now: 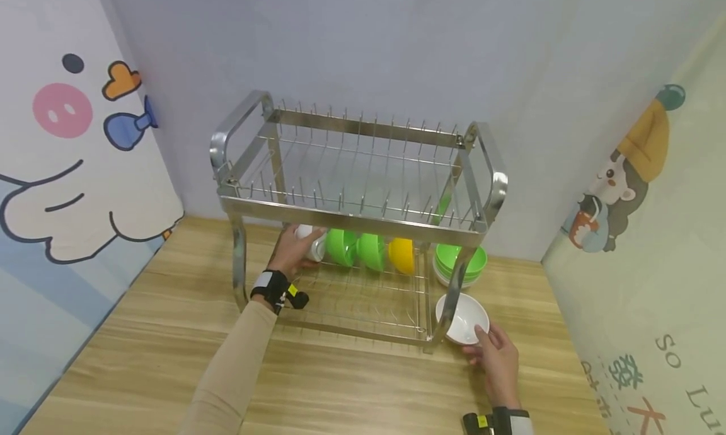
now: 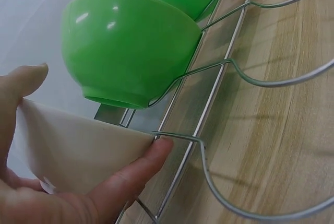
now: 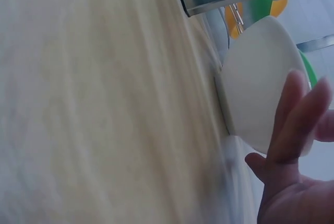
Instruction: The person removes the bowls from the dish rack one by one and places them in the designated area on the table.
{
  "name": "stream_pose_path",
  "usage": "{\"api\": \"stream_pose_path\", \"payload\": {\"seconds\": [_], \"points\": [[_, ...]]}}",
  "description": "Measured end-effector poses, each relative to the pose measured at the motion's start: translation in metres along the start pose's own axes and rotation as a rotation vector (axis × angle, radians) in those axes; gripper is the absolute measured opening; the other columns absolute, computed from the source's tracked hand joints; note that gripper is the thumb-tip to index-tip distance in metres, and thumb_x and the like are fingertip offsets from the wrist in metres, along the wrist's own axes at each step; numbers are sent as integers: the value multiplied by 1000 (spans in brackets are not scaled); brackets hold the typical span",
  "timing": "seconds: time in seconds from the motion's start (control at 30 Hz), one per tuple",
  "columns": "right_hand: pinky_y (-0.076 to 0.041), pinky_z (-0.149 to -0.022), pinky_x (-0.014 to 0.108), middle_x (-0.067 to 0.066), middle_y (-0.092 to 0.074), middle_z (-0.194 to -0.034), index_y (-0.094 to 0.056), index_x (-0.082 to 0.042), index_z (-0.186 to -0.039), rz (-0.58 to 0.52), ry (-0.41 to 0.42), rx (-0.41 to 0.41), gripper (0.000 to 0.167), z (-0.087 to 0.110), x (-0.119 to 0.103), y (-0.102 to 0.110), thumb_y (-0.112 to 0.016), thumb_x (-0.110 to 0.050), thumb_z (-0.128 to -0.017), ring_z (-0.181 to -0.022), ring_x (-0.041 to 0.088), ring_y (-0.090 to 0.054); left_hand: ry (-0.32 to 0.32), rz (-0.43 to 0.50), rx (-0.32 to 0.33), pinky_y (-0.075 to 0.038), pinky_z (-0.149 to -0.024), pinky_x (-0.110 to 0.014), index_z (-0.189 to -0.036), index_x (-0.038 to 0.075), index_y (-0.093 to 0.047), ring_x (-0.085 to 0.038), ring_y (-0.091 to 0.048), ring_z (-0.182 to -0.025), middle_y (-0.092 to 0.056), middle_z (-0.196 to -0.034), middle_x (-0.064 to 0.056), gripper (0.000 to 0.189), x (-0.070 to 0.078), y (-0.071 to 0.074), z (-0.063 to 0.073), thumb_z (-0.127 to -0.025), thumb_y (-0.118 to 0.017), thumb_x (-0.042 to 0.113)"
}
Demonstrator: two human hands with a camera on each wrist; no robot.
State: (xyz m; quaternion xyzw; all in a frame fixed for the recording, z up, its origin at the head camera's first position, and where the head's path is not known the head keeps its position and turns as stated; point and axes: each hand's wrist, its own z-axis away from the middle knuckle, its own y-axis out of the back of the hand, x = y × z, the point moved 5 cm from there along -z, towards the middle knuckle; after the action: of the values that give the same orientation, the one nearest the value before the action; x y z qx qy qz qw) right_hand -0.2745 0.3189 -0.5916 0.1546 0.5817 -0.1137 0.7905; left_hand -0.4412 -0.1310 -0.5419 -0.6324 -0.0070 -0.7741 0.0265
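My left hand [image 1: 291, 252] grips a white bowl [image 1: 317, 250] at the left end of the dish rack's lower shelf. In the left wrist view the white bowl [image 2: 83, 148] stands on its side against the wires, thumb above and fingers below it. Two green bowls [image 1: 341, 247] and a yellow bowl [image 1: 401, 256] stand tilted in a row to its right. Outside the rack's right front leg, my right hand [image 1: 499, 364] pinches the rim of another white bowl [image 1: 466, 321]. That bowl [image 3: 261, 83] is close over the wooden table in the right wrist view.
The two-tier metal dish rack [image 1: 351, 219] has upright wire prongs along its top shelf. A stack of green and white bowls [image 1: 479, 263] sits behind the right-hand bowl. The wooden table [image 1: 340, 384] meets a grey wall at the back and printed cloths at both sides.
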Motion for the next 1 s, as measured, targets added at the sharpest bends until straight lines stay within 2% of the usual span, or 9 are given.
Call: {"api": "stream_pose_path", "payload": {"seconds": [0.1, 0.17, 0.23, 0.3, 0.5, 0.6, 0.73, 0.87, 1.0], "points": [[-53, -50, 18, 5, -74, -120, -41, 0, -156, -21, -7, 3, 57, 0, 1, 2, -60, -24, -108, -62, 4, -69, -7, 2, -2, -59, -96, -64, -148, 0, -41, -42, -65, -112, -51, -138, -30, 68, 8, -2, 8, -100, -72, 36], [-51, -49, 17, -8, -74, -106, -42, 0, -156, -27, -12, 7, 57, 0, 2, 3, -61, -24, -107, -61, 4, -68, -15, -14, 7, -60, -95, -64, -147, 0, -41, -44, -65, -113, -51, -136, -27, 68, 7, -1, 7, -99, -73, 36], [-51, -49, 18, -13, -72, -100, -41, 1, -156, -21, -14, 10, 59, 1, 3, 4, -61, -25, -107, -61, 4, -67, -30, -47, 20, -62, -92, -62, -147, 1, -42, -45, -65, -114, -52, -134, -24, 70, 4, -1, 4, -98, -74, 38], [-50, -48, 18, -12, -73, -100, -40, 2, -156, -7, -13, 16, 60, 2, 3, 5, -61, -27, -107, -61, 4, -67, -45, -87, 42, -63, -88, -61, -147, 3, -42, -46, -64, -116, -53, -130, -20, 72, -2, 0, -2, -96, -76, 41], [-49, -47, 18, -12, -72, -98, -42, 1, -156, 18, 1, 36, 61, 6, 1, 9, -60, -30, -107, -61, 4, -68, -54, -149, 75, -65, -84, -60, -149, 6, -41, -43, -64, -115, -52, -134, -22, 77, -1, 2, -2, -94, -77, 47], [-49, -48, 18, 4, -73, -114, -42, 1, -157, 40, 3, 47, 62, 8, -2, 10, -60, -33, -107, -63, 4, -68, -56, -168, 88, -65, -82, -58, -152, 7, -38, -43, -63, -116, -51, -135, -23, 82, 0, 3, -3, -94, -78, 48], [-50, -50, 19, 24, -62, -139, -41, 1, -157, 55, 2, 56, 64, 11, -3, 10, -59, -34, -108, -66, 3, -69, -74, -189, 99, -66, -80, -58, -154, 8, -36, -39, -62, -114, -51, -136, -23, 82, 2, 3, -1, -94, -78, 45], [-49, -49, 19, 22, -64, -134, -43, 1, -156, 47, 8, 73, 61, 13, -5, 12, -58, -31, -107, -65, 4, -69, -110, -226, 105, -66, -78, -57, -153, 6, -37, -34, -61, -110, -53, -135, -23, 80, 7, 2, 4, -95, -78, 42], [-49, -48, 19, 18, -65, -129, -44, 2, -155, 48, 12, 82, 60, 13, -6, 14, -58, -30, -107, -64, 4, -69, -144, -276, 117, -66, -79, -58, -156, 9, -33, -34, -62, -112, -54, -137, -22, 84, 12, 3, 7, -94, -78, 44]]}}
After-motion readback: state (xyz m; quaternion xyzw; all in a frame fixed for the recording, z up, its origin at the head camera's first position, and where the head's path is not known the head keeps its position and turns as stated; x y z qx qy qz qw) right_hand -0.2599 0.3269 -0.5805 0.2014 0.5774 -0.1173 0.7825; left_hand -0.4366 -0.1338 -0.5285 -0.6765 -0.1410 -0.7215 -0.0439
